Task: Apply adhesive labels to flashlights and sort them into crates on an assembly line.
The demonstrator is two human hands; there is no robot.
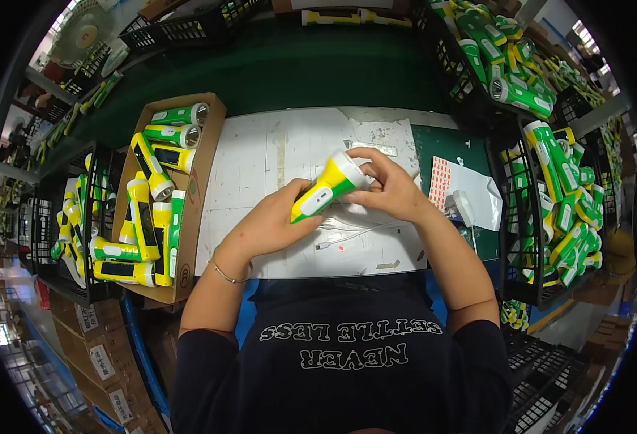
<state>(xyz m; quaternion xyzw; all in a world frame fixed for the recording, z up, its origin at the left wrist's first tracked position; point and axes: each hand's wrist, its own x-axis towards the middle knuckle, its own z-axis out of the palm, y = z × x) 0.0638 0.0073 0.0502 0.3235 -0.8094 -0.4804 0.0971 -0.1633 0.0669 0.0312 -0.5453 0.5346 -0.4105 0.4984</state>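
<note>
- Yellow-and-green plastic torch with a flared white head (324,189): sits between both hands, above the white board; tilted, head up toward the right, tail down toward the left.
- Left hand (279,220): wrapped around the lower body, thumb on the near side; this presumably steadies the torch and leaves the head free.
- Right hand (396,192): thumb and fingers curved about the head's rim, in a moderately narrow grip; the tilt probably brings the head to these fingers; cannot tell how firmly they press.
- Appearance of torch: glossy; yellow along the upper side, green along the lower; a pale panel with small dark marks faces the camera; lens face turned away, condition not visible.
- Thin white cable (347,239): lies loosely on the board beneath the hands, partly hidden by them.
- White, scuffed flat board (239,166): likely serves as a pale, protected work area over the dark green tabletop (297,72).
- Red-and-white sticker sheet (440,184) and white plug-like adapter (464,210): just right of the board; presumably kept within easy reach.
- Open brown cardboard box (206,145) at left, black plastic lattice crate (515,217) at right; both hold similar torches, flanking the workspace, likely for short reaches.
</note>
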